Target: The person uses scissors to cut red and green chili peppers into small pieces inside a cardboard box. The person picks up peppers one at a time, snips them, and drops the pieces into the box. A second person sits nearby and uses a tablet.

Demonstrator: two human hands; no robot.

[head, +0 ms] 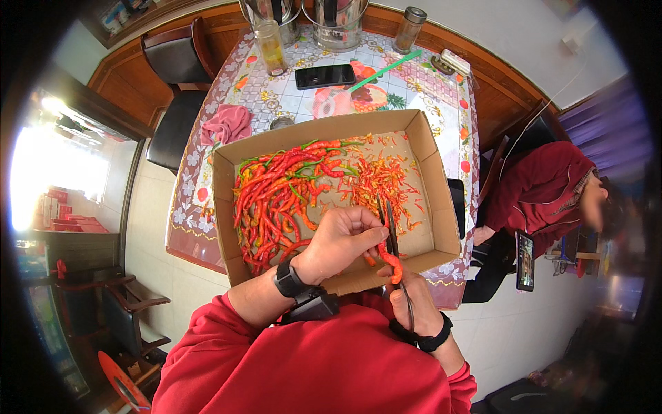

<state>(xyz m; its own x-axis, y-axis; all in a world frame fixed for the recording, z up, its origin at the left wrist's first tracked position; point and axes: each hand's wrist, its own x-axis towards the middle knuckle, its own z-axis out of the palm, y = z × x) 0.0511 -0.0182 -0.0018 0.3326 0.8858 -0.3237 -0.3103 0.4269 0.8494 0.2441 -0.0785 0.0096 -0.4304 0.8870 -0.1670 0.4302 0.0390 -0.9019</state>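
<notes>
My left hand (345, 239) pinches a red chili pepper (392, 265) over the front of a shallow cardboard box (331, 123). In my right hand (417, 300) is a pair of scissors (392, 225), whose dark blades point away from me and lie right beside the pepper. Whole red and orange chilies (274, 196), some with green stems, are heaped in the left half of the box. Small cut chili pieces (385, 178) are scattered over its right half. My fingers hide part of the scissors' handles.
The box rests on a patterned tablecloth (235, 93). Behind it are a phone (326, 76), a green fly swatter (385, 71), a glass jar (270, 49), a bottle (409, 30) and metal pails (339, 26). A pink cloth (226, 124) lies left. A seated person (543, 191) is at right.
</notes>
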